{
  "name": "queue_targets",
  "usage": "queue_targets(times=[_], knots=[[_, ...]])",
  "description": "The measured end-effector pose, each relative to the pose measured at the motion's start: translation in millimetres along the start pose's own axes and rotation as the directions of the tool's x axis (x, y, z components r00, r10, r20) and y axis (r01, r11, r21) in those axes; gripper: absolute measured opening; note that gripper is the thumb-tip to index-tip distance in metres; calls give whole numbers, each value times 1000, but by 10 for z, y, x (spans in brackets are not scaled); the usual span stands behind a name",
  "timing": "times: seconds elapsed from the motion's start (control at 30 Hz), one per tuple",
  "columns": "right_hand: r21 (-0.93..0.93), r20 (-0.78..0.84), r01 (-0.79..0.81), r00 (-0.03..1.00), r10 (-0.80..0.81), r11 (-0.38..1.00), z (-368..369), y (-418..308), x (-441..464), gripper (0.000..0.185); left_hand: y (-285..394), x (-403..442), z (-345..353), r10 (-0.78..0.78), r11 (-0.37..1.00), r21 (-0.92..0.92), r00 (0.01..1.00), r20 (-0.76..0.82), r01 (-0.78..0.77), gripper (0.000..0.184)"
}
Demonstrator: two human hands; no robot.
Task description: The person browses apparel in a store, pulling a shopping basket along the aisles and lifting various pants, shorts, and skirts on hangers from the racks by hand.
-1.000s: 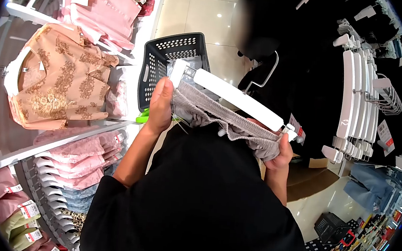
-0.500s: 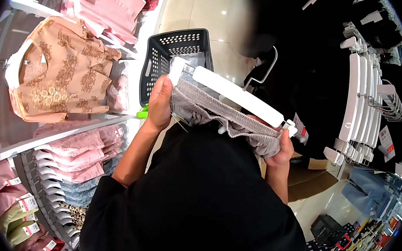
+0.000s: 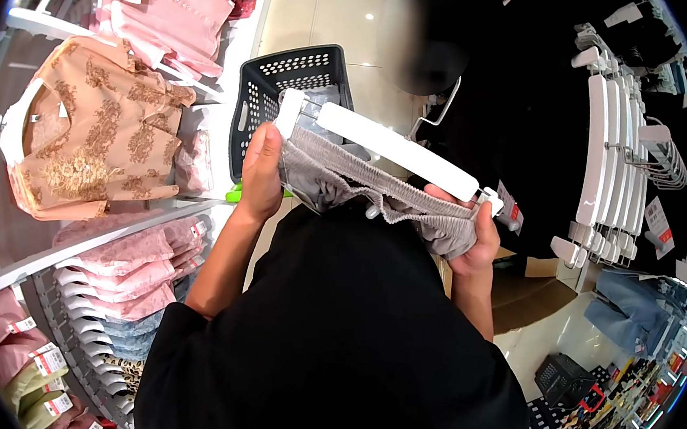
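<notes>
A white clip hanger (image 3: 398,150) slants across in front of my torso, its metal hook pointing up and away. Grey trousers (image 3: 363,182) with a gathered elastic waistband and a drawstring hang along its lower side. My left hand (image 3: 260,176) is closed at the left end, thumb up against the white clip and the waistband corner. At the other end my right hand (image 3: 475,246) pinches the clip and waistband, some fingertips showing behind the hanger bar. The lower trousers are hidden by folds and my black shirt.
A dark shopping basket (image 3: 242,116) with a green handle stands beyond my left hand. To the left hang a tan patterned blouse (image 3: 106,128) and pink garments (image 3: 161,11). White hangers (image 3: 607,148) with black clothes line the right. An open cardboard box (image 3: 528,300) lies low right.
The surroundings have shifted slightly left in view. My hands and the hanger have moved a little left with them, and both hands keep their grip. More right fingertips show behind the bar.
</notes>
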State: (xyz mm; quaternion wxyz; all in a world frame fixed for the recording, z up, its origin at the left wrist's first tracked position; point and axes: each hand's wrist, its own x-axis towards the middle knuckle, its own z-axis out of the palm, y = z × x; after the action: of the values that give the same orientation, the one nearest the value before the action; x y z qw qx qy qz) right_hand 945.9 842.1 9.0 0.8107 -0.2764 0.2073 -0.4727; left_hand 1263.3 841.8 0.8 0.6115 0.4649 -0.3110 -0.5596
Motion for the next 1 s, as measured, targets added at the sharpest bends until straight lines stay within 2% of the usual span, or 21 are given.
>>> queue_targets(times=[0.03, 0.1, 0.17, 0.27, 0.3, 0.37, 0.4, 0.43, 0.5, 0.53, 0.57, 0.6, 0.63, 0.67, 0.73, 0.87, 0.93, 1.0], knots=[[-3, -7, 6, 1000, -6, 1000, -13, -2, -6, 70, 28, 17, 39, -4, 1000, -3, 1000, 8, 4, 39], [153, 7, 65, 998, -67, 986, -10, -6, -1, 70, 63, 72, 111, 31, 996, 79, 998, 49, -35, 39], [146, -35, 112, 994, -108, 983, 52, -32, 27, 69, 12, 155, 109, 8, 995, 102, 995, 97, -18, 43], [211, -116, 160, 984, -138, 964, -11, -21, 6, 65, 74, 192, 301, 74, 942, 318, 990, 119, -109, 57], [208, -120, 168, 982, -145, 964, 21, -27, 12, 65, 16, 204, 289, 205, 791, 574, 976, 79, -212, 57], [230, -265, 220, 951, -157, 948, 105, -39, 39, 65, -56, 165, 341, 362, 632, 700, 925, 111, -332, 55], [216, -349, 214, 928, -130, 952, 93, -43, 48, 65, -108, 145, 367, 417, 609, 695, 899, 129, -382, 47], [212, -351, 219, 927, -135, 952, 90, -49, 52, 65, -98, 131, 400, 385, 663, 624, 903, 191, -415, 36], [265, -334, 213, 935, -118, 941, 89, -59, 53, 64, -148, 95, 406, 122, 784, 533, 921, 370, -318, 25], [304, -420, 258, 900, -114, 917, 9, -25, 36, 64, -180, 72, 456, 103, 778, 529, 900, 424, -338, 24], [300, -418, 257, 901, -116, 918, 18, -28, 39, 64, -216, 58, 519, 84, 772, 524, 875, 476, -359, 23], [344, -377, 255, 919, -116, 904, 45, -33, 46, 64, -246, 55, 547, -41, 777, 555, 856, 516, -297, 31], [387, -336, 248, 935, -115, 888, 65, -34, 49, 64, -252, 57, 571, -37, 780, 552, 858, 513, -296, 31], [383, -333, 242, 936, -111, 891, 66, -27, 56, 64, -238, 69, 600, -31, 767, 539, 818, 574, -349, 34], [494, -278, 236, 955, -106, 837, 40, 8, 72, 65, -242, 114, 624, -23, 754, 512, 762, 647, -412, 43], [513, -280, 246, 954, -110, 823, 47, 89, 159, 64, -259, 199, 669, 12, 728, 525, 774, 633, -441, 51], [543, -253, 238, 961, -114, 805, 99, 118, 202, 64, -236, 194, 705, 70, 699, 549, 809, 584, -457, 63], [562, -253, 228, 963, -97, 795, 89, 154, 242, 64, -272, 192, 701, 83, 698, 562, 830, 552, -444, 64]])
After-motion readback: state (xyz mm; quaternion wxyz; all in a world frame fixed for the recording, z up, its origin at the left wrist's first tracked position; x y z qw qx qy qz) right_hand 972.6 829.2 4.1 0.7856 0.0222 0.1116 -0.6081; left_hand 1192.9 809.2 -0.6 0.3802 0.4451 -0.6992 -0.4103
